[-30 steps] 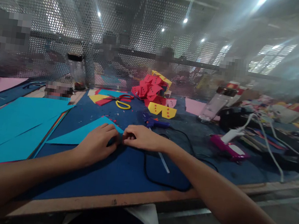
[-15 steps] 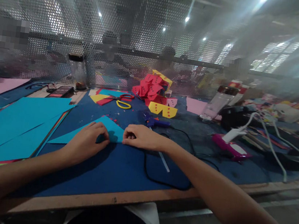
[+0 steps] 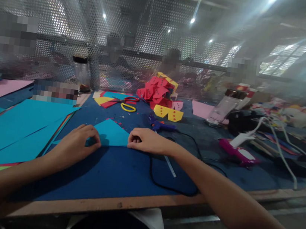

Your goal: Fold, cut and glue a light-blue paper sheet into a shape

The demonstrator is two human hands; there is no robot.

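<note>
A folded cyan paper sheet (image 3: pixel 112 134) lies on the dark blue table cover (image 3: pixel 117 173) in front of me. My left hand (image 3: pixel 77 145) presses on its near folded edge, fingers curled with the thumb tip against the crease. My right hand (image 3: pixel 145 141) rests at the sheet's right corner, fingers curled into a loose fist that pins the corner down. The two hands are about a hand's width apart along the fold.
Large cyan sheets (image 3: pixel 12 130) lie at left. A blue glue gun (image 3: pixel 160 125) with a black cord (image 3: pixel 166 185) sits behind my right hand. Scissors (image 3: pixel 124 103), a pile of red and yellow paper pieces (image 3: pixel 161 95), jars and a pink device (image 3: pixel 238 152) stand farther back, before a perforated metal screen.
My left hand has slid leftward along the fold, away from my right hand, baring more of the cyan sheet. The right hand has stayed at the corner.
</note>
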